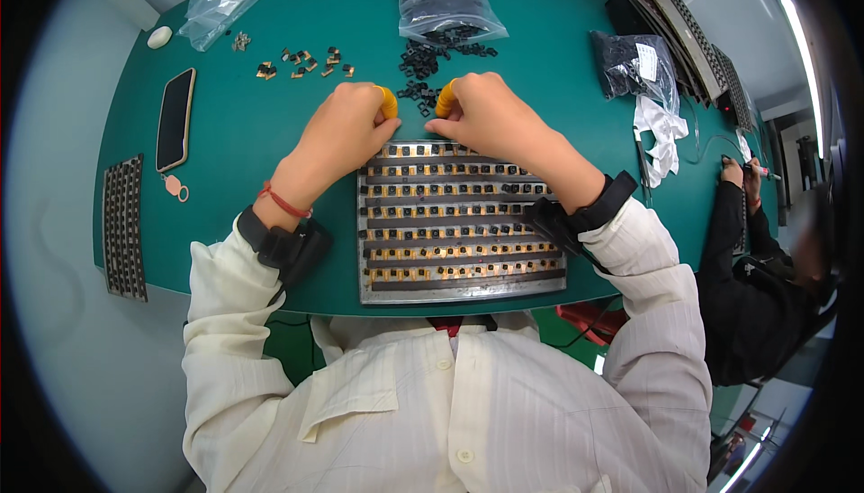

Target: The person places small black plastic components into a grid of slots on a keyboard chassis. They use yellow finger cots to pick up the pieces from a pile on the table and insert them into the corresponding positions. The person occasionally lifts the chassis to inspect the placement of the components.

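I see left hand (346, 128) and right hand (495, 117) at the rectangular grey metal tray's (463, 294) far edge — fingers curled in, tips hidden, can't tell what's held. Small black pieces (419, 59) lie beyond — loose.

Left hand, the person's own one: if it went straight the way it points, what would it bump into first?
Probably the nearest pile of small black parts, just ahead of the left hand. I can't tell how high it is above the green table, so it might pass over them.
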`<state>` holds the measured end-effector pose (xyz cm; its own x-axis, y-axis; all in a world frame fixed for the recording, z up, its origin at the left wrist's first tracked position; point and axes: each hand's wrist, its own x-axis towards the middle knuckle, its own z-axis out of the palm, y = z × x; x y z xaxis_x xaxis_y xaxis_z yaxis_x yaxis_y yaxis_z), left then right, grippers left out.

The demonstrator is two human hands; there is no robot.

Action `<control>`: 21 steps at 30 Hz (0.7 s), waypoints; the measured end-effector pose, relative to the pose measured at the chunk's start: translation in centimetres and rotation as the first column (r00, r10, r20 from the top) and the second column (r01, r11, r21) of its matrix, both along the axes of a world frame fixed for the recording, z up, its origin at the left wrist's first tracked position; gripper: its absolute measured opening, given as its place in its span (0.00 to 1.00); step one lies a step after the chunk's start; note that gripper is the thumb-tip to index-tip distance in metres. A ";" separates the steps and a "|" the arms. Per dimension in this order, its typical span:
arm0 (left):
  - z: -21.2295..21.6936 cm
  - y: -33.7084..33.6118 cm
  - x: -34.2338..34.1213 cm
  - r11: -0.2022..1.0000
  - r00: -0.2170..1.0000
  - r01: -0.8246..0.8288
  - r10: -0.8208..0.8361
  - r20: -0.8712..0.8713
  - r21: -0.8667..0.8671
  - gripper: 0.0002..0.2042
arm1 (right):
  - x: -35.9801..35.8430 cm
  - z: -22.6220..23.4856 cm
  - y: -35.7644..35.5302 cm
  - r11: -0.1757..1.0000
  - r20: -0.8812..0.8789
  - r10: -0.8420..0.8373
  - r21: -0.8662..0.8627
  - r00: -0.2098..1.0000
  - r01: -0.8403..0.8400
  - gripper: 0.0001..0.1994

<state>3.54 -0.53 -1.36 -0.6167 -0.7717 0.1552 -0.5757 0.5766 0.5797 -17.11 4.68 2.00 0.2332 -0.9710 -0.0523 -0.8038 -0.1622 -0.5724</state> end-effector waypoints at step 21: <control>2.8 12.4 5.6 0.982 0.973 0.177 -0.184 0.138 0.059 0.08 | -1.2 3.1 5.1 0.973 -0.012 0.064 -0.220 0.998 -0.065 0.06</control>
